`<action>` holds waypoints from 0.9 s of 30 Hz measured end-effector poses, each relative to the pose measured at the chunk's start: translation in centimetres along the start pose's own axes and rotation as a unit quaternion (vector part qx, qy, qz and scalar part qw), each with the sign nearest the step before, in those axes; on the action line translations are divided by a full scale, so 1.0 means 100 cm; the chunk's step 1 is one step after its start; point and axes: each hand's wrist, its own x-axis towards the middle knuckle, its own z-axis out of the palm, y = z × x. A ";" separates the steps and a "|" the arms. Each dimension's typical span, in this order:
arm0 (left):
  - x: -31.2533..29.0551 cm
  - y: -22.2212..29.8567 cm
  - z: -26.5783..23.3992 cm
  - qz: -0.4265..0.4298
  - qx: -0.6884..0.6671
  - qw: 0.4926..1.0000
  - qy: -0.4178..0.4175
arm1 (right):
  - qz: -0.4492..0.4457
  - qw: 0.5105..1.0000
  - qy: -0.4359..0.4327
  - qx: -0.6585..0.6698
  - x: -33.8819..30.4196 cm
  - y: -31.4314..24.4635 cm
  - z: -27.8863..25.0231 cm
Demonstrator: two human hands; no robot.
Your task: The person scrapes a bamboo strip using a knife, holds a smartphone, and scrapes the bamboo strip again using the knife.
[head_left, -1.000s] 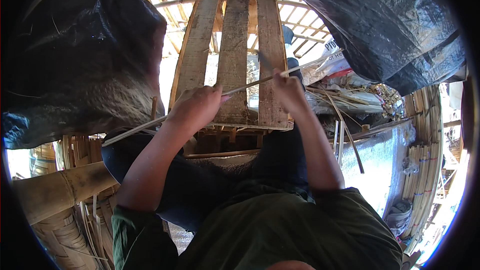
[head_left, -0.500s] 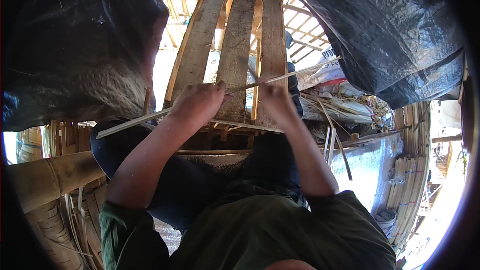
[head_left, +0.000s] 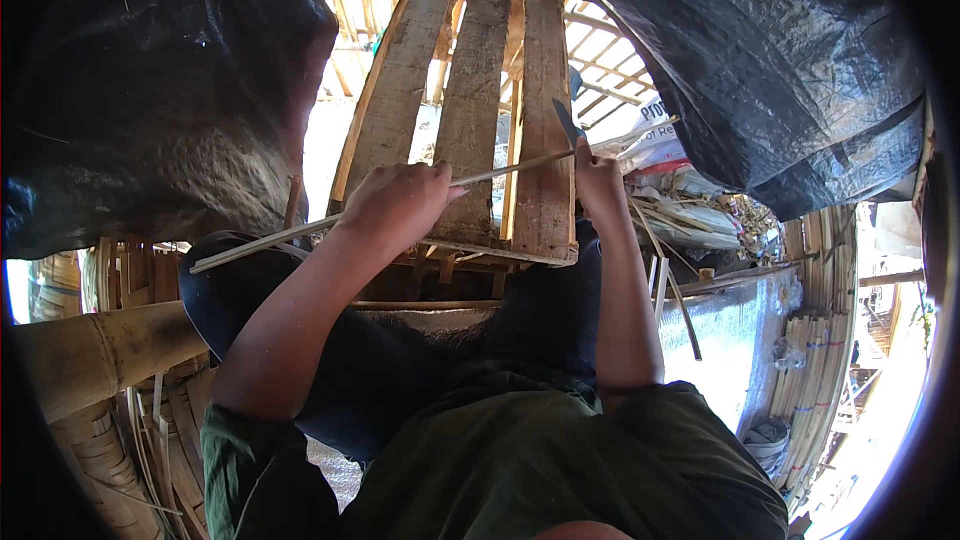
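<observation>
A long, thin pale bamboo strip (head_left: 510,169) slants across in front of me, low at the left and rising to the right. My left hand (head_left: 393,205) is closed round its middle, above the near end of the slatted wooden bench (head_left: 468,120). My right hand (head_left: 602,190) grips a knife (head_left: 567,124), its dark blade pointing away and to the left. The blade lies against or very close to the strip near the bench's right edge; whether it cuts in cannot be seen. The knife's handle is hidden in my fingers.
Dark plastic sheeting (head_left: 150,90) hangs at left, and more sheeting (head_left: 780,70) at right. A thick bamboo pole (head_left: 110,355) runs along my left side. Loose strips (head_left: 682,308) and a white printed sack (head_left: 650,145) lie to the right, with bundled bamboo strips (head_left: 805,365) beyond.
My right hand and the knife have moved right along the strip, away from my left hand. My left hand keeps nearly the same place.
</observation>
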 end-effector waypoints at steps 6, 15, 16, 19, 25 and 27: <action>-0.010 -0.009 0.000 -0.014 0.010 1.000 -0.008 | -0.023 0.998 -0.059 -0.009 -0.018 -0.003 0.004; -0.006 -0.007 -0.001 -0.010 -0.006 1.000 -0.004 | 0.038 0.995 -0.097 0.009 -0.015 -0.012 -0.011; -0.006 -0.006 -0.003 -0.009 -0.005 1.000 -0.003 | 0.037 0.995 -0.096 0.010 -0.013 -0.010 -0.013; -0.006 -0.004 0.000 -0.004 -0.012 1.000 0.003 | 0.071 0.996 -0.056 -0.010 -0.016 -0.012 -0.010; -0.008 -0.005 -0.003 -0.012 -0.005 1.000 -0.001 | 0.031 0.994 -0.097 -0.043 -0.021 -0.026 -0.010; -0.003 -0.004 -0.001 -0.001 -0.015 1.000 -0.001 | 0.019 0.998 -0.040 -0.046 -0.019 -0.013 0.003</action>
